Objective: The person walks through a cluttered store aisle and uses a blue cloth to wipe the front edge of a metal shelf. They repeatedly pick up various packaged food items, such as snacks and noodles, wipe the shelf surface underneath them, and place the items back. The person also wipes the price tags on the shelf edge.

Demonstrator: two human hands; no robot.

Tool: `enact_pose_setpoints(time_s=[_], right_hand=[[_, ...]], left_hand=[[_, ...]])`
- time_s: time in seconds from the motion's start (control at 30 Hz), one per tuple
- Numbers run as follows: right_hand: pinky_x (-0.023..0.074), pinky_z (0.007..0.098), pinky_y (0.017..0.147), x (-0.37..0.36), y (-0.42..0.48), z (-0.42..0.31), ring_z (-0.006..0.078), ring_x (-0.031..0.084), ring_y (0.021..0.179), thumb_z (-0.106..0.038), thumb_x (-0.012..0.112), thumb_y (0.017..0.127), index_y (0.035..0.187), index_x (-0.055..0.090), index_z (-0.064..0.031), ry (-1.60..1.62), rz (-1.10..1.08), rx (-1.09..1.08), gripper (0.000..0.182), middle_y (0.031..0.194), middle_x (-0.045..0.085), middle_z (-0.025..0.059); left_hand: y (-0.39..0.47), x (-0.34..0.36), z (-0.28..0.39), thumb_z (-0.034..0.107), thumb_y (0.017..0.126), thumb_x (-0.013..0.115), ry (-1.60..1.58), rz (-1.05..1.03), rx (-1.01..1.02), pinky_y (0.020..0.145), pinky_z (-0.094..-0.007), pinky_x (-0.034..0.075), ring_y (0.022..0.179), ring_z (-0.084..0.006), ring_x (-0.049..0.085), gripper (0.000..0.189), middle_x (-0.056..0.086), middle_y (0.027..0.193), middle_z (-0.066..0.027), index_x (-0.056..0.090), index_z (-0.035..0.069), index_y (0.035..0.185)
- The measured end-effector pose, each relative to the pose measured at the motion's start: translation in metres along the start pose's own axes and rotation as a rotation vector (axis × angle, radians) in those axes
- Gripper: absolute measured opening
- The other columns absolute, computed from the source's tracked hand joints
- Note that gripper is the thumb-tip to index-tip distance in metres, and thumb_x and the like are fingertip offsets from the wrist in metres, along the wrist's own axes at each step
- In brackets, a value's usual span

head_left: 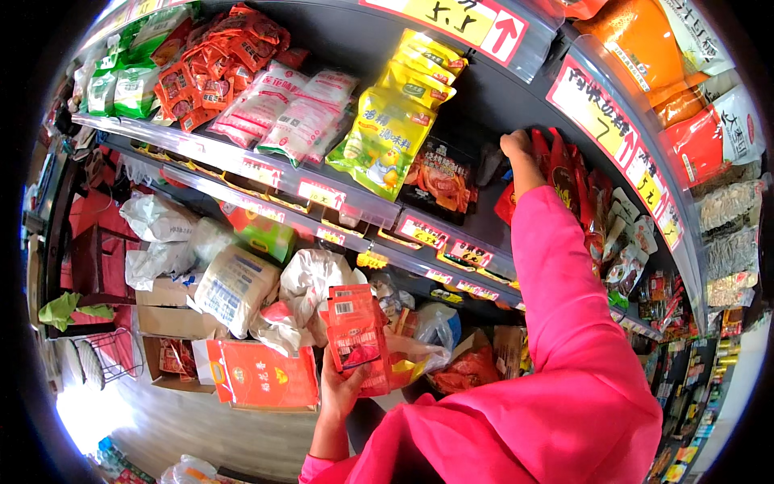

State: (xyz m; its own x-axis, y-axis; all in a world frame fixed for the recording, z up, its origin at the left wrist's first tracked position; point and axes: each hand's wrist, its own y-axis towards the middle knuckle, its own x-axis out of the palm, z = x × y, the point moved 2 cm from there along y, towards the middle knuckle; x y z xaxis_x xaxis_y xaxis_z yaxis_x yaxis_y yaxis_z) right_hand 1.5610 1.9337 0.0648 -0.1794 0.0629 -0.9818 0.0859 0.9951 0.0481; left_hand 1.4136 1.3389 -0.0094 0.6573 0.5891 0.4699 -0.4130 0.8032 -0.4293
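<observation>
My left hand (343, 382), low in the middle, grips several red seasoning packets (352, 330) from below, thumb across the front. On the upper shelf my right hand (516, 147) reaches in beside a row of upright red packets (562, 175). Its fingers are curled and partly hidden, so whether it holds one is unclear. Left of that hand, black packets with a food picture (441, 181) lie on the shelf, and a dark grey piece (491, 162) sits between. Yellow-green seasoning bags (384, 142) stand farther left.
Price labels line the clear shelf edge (363, 199). Pink-and-white bags (308, 115) and small red packets (211, 72) fill the shelf's left part. Below are plastic bags (160, 218), an open cardboard box (172, 363) and a red-orange rice bag (266, 374). Another shelf rack (641, 163) curves along the right.
</observation>
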Motion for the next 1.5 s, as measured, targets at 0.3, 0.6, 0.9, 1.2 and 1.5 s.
enact_pose_setpoints(time_s=[0.3,0.6,0.9,1.2,1.5], right_hand=[[0.0448,0.0344,0.092,0.022,-0.009,0.002,0.0284,0.059,0.106,-0.011,0.053,0.082,0.105,0.068,-0.0060,0.111,-0.234,-0.527,0.027,0.112,0.063,0.0137],[0.0462,0.0312,0.090,0.007,-0.063,0.012,0.0252,0.062,0.103,0.001,0.048,0.079,0.104,0.063,-0.0018,-0.028,-0.269,-0.518,0.030,0.105,0.067,0.0107],[0.0484,0.0377,0.085,-0.010,-0.110,0.022,0.0283,0.063,0.098,-0.003,0.054,0.076,0.096,0.063,-0.0036,0.044,-0.236,-0.677,0.023,0.099,0.068,0.0112],[0.0492,0.0377,0.080,-0.026,-0.150,0.014,0.0293,0.064,0.093,-0.003,0.055,0.075,0.103,0.062,-0.0002,-0.053,-0.341,-0.676,0.029,0.093,0.068,0.0162],[0.0471,0.0368,0.077,-0.039,-0.153,-0.006,0.0301,0.062,0.092,-0.034,0.067,0.077,0.092,0.065,-0.0006,0.051,-0.469,-0.539,0.037,0.093,0.066,0.0180]], left_hand=[[-0.004,0.005,0.004,-0.003,0.077,0.068,0.078,-0.032,0.032,0.094,-0.0292,0.043,0.106,-0.0148,0.053,0.057,0.054,0.117,-0.0063,0.041,0.002,0.127],[-0.014,0.014,0.030,-0.004,0.079,0.067,0.069,-0.063,0.061,0.090,-0.0284,0.045,0.103,-0.0138,0.055,0.054,0.057,0.114,-0.0066,0.042,0.002,0.126],[0.018,0.043,0.036,-0.001,0.078,0.068,0.144,-0.133,0.210,0.091,-0.0301,0.045,0.105,-0.0156,0.055,0.055,0.057,0.114,-0.0083,0.041,0.001,0.126],[0.088,0.093,0.033,-0.003,0.079,0.064,0.122,-0.228,0.306,0.094,-0.0302,0.043,0.111,-0.0165,0.052,0.059,0.053,0.118,-0.0087,0.037,0.002,0.131],[0.095,0.102,0.028,-0.006,0.080,0.063,0.075,-0.239,0.261,0.095,-0.0317,0.044,0.113,-0.0177,0.051,0.060,0.051,0.122,-0.0091,0.034,0.002,0.132]])
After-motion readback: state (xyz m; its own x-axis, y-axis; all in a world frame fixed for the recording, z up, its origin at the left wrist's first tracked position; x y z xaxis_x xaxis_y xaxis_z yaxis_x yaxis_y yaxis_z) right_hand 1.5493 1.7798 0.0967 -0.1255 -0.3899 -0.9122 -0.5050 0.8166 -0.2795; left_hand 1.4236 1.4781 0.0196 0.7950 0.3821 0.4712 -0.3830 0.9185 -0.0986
